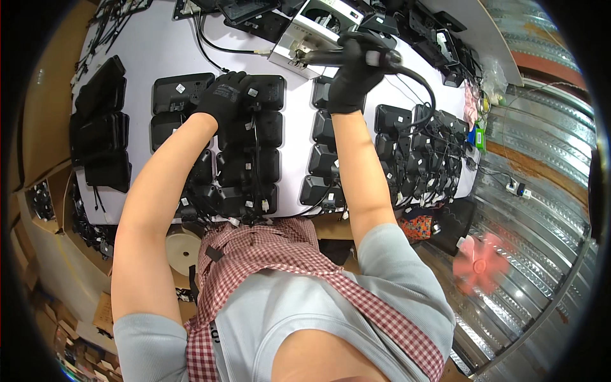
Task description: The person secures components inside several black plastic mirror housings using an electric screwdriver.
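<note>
In a black glove, my right hand (352, 81) grips a black electric screwdriver (323, 58) with a cord at its rear. Its tip points left, at the front of a silver metal box (284, 46), which looks like a screw feeder; blur hides whether they touch. My left hand (223, 97), also gloved, lies with fingers spread over black plastic housings near a white sticker. Nothing shows in its grasp. Beside it lie one black housing (167, 94) to the left and another (270, 91) to the right.
Rows of black housings with cables (248, 167) cover the near table. More housings are stacked at the left (102, 130) and right (420, 153). The screwdriver's cord (428, 89) loops on the right. A pink fan (478, 265) stands by the corrugated metal wall.
</note>
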The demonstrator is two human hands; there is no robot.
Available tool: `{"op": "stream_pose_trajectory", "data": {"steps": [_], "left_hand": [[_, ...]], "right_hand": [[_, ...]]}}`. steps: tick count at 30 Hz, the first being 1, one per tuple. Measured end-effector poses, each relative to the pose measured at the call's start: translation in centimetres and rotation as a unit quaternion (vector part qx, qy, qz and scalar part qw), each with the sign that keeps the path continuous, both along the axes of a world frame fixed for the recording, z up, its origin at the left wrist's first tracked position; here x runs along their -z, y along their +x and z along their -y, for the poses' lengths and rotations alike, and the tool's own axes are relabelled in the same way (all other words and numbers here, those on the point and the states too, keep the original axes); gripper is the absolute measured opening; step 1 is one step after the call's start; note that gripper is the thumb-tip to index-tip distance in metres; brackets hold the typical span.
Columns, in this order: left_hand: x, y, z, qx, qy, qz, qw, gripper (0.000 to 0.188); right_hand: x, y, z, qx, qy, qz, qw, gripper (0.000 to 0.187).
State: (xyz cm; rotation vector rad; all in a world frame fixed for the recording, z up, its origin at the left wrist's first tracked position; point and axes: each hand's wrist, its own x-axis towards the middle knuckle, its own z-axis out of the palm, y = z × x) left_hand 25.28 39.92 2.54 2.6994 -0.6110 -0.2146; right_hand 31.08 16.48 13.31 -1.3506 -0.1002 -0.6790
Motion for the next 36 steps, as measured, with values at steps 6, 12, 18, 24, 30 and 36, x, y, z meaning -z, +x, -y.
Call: {"op": "stream_pose_trajectory", "data": {"steps": [6, 12, 18, 24, 30, 36], "left_hand": [[0.1, 0.7, -0.3, 0.028, -0.11, 0.006, 0.994, 0.05], [2.2, -0.3, -1.1, -0.012, -0.024, 0.081, 0.996, 0.06], [1.5, -0.2, -0.5, -0.007, -0.022, 0.034, 0.999, 0.061], [1.1, -0.6, -0.5, -0.012, -0.019, 0.03, 0.999, 0.063], [0.8, -0.2, -0.3, -0.003, -0.025, 0.032, 0.999, 0.063], [1.4, 0.0, -0.3, -0.003, -0.038, 0.049, 0.998, 0.063]], "right_hand": [[-1.0, -0.4, -2.0, -0.093, -0.416, 0.121, 0.897, 0.012], [-1.7, -4.6, -1.0, -0.165, 0.05, -0.152, 0.973, 0.01], [1.4, -8.3, -1.0, -0.116, 0.018, -0.118, 0.986, 0.014], [2.8, -8.8, -1.3, -0.122, 0.017, -0.138, 0.983, 0.025], [5.6, -9.0, -1.9, -0.058, -0.36, -0.078, 0.928, 0.019], [4.6, -9.0, -3.8, -0.149, -0.327, -0.037, 0.932, 0.02]]}}
